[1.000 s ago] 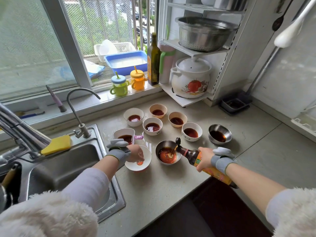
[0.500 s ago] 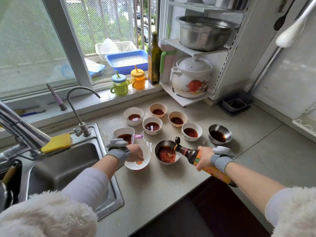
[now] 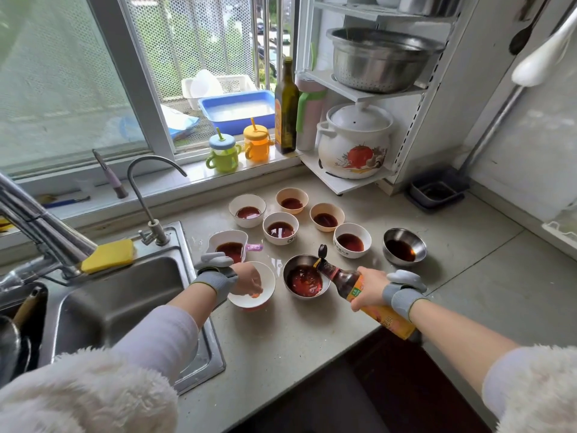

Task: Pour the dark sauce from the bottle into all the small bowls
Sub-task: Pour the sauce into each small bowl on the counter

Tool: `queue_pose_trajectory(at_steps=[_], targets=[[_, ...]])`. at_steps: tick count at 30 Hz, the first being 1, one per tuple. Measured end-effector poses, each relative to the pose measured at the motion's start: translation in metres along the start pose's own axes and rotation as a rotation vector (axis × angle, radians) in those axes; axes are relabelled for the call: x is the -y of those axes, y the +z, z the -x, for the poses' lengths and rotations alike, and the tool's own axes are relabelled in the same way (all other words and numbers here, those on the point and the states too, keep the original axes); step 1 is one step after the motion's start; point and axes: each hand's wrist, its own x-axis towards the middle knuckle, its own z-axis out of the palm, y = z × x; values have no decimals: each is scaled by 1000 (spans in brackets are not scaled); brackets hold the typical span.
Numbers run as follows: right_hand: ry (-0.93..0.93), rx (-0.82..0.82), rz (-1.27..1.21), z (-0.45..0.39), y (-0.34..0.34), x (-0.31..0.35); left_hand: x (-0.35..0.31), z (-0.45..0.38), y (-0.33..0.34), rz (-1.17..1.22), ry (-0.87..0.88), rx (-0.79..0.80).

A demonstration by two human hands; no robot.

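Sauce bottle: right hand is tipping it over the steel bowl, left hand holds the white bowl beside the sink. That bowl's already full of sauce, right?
Not full. In the head view the white bowl under the left hand holds no dark sauce. The rest stands: right hand tips the sauce bottle over the steel bowl.

Right hand (image 3: 370,287) hides the bottle (image 3: 346,279) middle (label unreadable).

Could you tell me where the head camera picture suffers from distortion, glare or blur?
Head view: wide-angle bending bows the window frame and shelf rack; daylight glares off the wet countertop and the sauce in the steel bowl; the fluffy sleeves at the bottom corners look soft, while the bottle stays sharp.
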Motion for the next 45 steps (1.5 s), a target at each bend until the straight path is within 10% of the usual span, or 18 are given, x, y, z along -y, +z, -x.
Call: queue_pose_trajectory(at_steps=[15,45], targets=[[-258,-114,-492,-9,-20,20,13,16,-8,121,-20,-50],[-199,19,63,6,28,101,99,58,5,12,10,-49]])
